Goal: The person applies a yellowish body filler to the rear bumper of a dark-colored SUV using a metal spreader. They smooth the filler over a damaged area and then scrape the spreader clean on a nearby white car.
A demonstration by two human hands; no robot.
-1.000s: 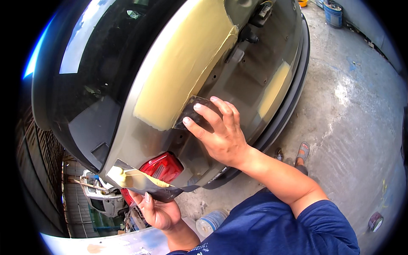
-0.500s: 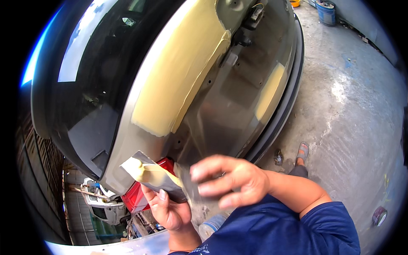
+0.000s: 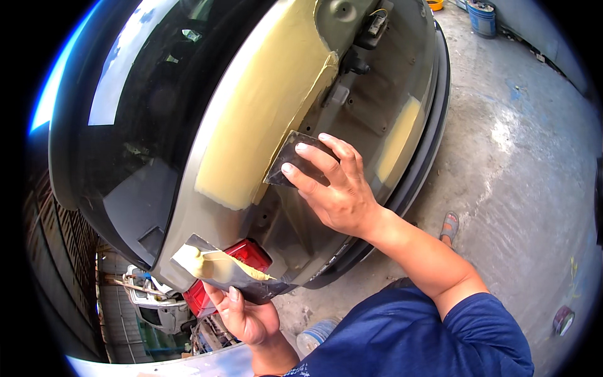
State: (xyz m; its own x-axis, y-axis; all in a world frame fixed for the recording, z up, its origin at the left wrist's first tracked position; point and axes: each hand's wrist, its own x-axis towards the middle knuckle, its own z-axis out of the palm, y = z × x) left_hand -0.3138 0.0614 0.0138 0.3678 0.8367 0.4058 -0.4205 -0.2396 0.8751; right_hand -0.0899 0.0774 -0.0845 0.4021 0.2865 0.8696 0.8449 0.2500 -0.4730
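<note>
The person's right hand (image 3: 345, 195) held a dark scraper (image 3: 298, 160), fingertips spread across its upper face; the thumb was out of sight, so how it gripped below could not be told. The scraper's left edge lay along the right border of a large yellow filler patch (image 3: 257, 107) on the back of a car (image 3: 182, 220). Nearer and to the left, the left hand (image 3: 248, 314) pinched a dark board (image 3: 251, 289) at its near edge, the thumb showing there and most other fingers hidden. A pale lump of filler (image 3: 199, 264) sat toward the board's left end, with a thinner smear to its right.

The patch's broad face looked coated and fairly even, while its right border was a raised, ragged ridge that seemed unfinished. A smaller yellow patch (image 3: 400, 138) farther right also looked covered. The grey recess (image 3: 355, 125) between the two patches was mostly uncoated, and enough filler for more spreading appeared to remain on the board, just left of the red tail light's (image 3: 254, 253) near end.
</note>
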